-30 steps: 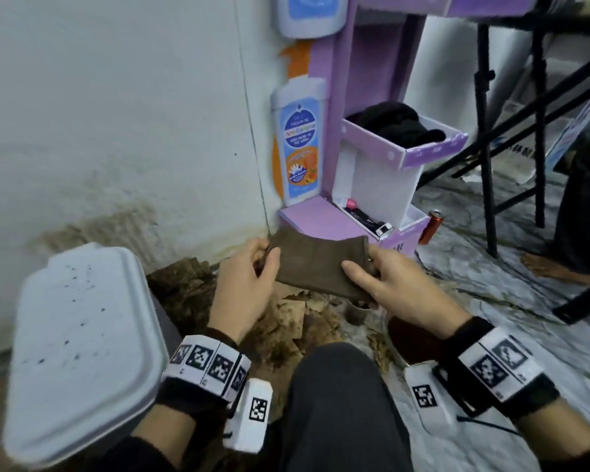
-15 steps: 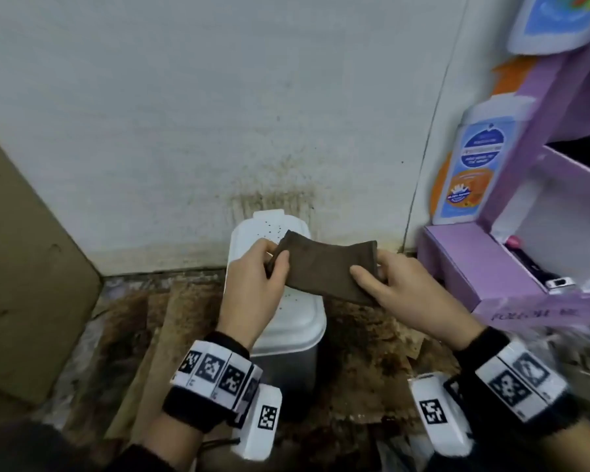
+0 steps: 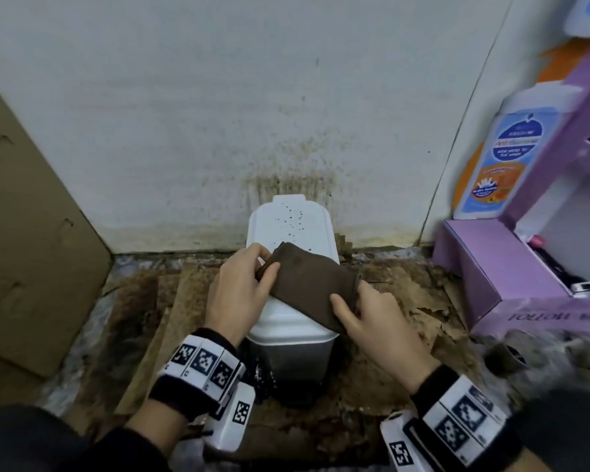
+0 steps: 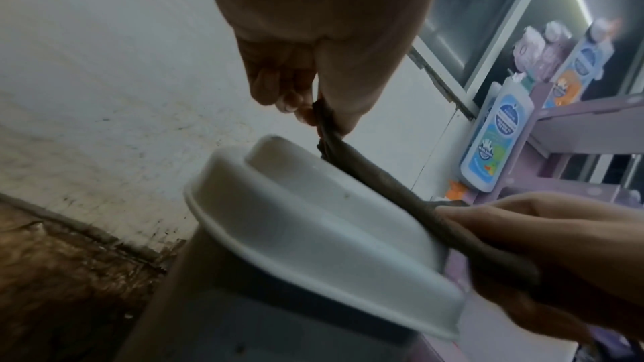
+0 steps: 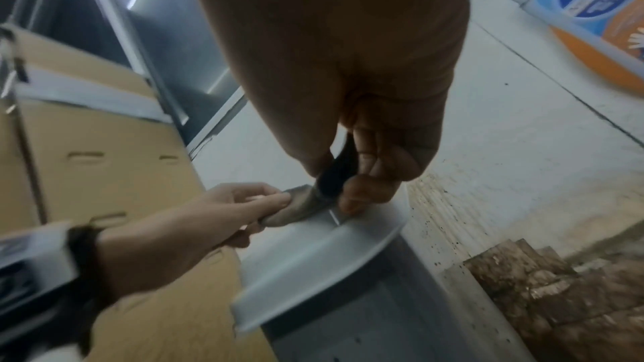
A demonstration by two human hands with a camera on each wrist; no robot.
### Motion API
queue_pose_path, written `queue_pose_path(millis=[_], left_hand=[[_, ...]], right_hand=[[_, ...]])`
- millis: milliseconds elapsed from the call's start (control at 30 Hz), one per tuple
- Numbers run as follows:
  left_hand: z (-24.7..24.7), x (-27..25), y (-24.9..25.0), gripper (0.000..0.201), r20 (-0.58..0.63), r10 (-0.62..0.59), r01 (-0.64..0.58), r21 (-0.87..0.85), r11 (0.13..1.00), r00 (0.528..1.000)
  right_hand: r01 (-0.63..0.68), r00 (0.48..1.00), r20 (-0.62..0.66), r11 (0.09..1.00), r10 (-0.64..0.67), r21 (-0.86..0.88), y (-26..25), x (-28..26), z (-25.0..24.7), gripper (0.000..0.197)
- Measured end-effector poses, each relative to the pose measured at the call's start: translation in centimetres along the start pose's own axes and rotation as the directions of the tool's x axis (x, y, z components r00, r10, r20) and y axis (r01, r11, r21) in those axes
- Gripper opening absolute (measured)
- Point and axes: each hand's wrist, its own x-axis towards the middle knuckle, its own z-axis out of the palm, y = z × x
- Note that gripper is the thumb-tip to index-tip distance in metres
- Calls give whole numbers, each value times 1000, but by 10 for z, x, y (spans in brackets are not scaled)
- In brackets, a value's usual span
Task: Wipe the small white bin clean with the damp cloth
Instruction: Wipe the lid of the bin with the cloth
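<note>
The small bin (image 3: 288, 226) stands against the stained wall, with a white lid speckled with dark spots and a grey body (image 4: 265, 321). A folded brown cloth (image 3: 312, 284) is stretched across the lid's near right part. My left hand (image 3: 242, 287) pinches its left end between thumb and fingers, as the left wrist view shows at the cloth (image 4: 352, 164). My right hand (image 3: 365, 315) pinches the right end of the cloth (image 5: 334, 175), thumb on top. The lid (image 5: 313, 255) lies just beneath the cloth.
A flattened cardboard box (image 3: 31, 233) leans at the left. A purple cardboard display stand (image 3: 484, 274) with a printed bottle panel (image 3: 504, 155) stands at the right. Torn, soiled cardboard (image 3: 406, 294) covers the floor around the bin.
The view swung left from the purple stand to the bin. Both hands carried the cloth over and lowered it onto the bin's lid.
</note>
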Motion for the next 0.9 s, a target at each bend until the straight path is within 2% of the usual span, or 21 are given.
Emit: queue_pose_path(millis=[67, 133, 200, 233, 300, 333, 400, 433, 500, 600, 700, 800, 900], left_hand=[[1, 7, -5, 9, 18, 50, -50, 13, 999, 999], [1, 14, -8, 9, 48, 97, -99, 31, 995, 994], [2, 23, -10, 10, 79, 128, -131, 35, 991, 989], [3, 28, -11, 11, 89, 147, -151, 37, 988, 985], [7, 39, -13, 12, 109, 180, -186, 47, 982, 978], [9, 44, -13, 12, 119, 189, -195, 43, 980, 975], [14, 52, -13, 13, 131, 215, -218, 14, 976, 968], [16, 55, -14, 14, 134, 222, -224, 1, 974, 966], [17, 58, -16, 17, 135, 221, -223, 5, 975, 966], [13, 49, -24, 29, 101, 182, -183, 2, 983, 978], [8, 26, -34, 36, 84, 27, -19, -87, 996, 996], [10, 0, -41, 43, 165, -80, 118, -233, 965, 983], [17, -16, -48, 69, 263, -64, 145, -301, 943, 963]], right_hand=[[-53, 998, 36, 990, 58, -127, -8, -6, -2, 44], [-90, 994, 18, 915, 105, -392, -15, -16, -6, 58], [-80, 995, -101, 788, 22, -611, -21, -20, -8, 66], [-87, 984, -174, 754, -37, -651, -23, -19, -9, 65], [-52, 955, -259, 782, -142, -621, -26, -9, -7, 58], [28, 957, -222, 823, -187, -568, -25, -1, -5, 52], [263, 948, -41, 849, -316, -459, -25, 16, 8, 47], [345, 932, 45, 841, -360, -417, -24, 22, 18, 52], [411, 911, 144, 824, -386, -390, -21, 30, 38, 65], [366, 928, 121, 801, -352, -474, -15, 32, 57, 69], [266, 953, -9, 846, -304, -462, -17, 25, 65, 65], [180, 962, -104, 875, -251, -450, -18, 15, 72, 63], [171, 968, -93, 880, -235, -443, -17, 17, 71, 63]])
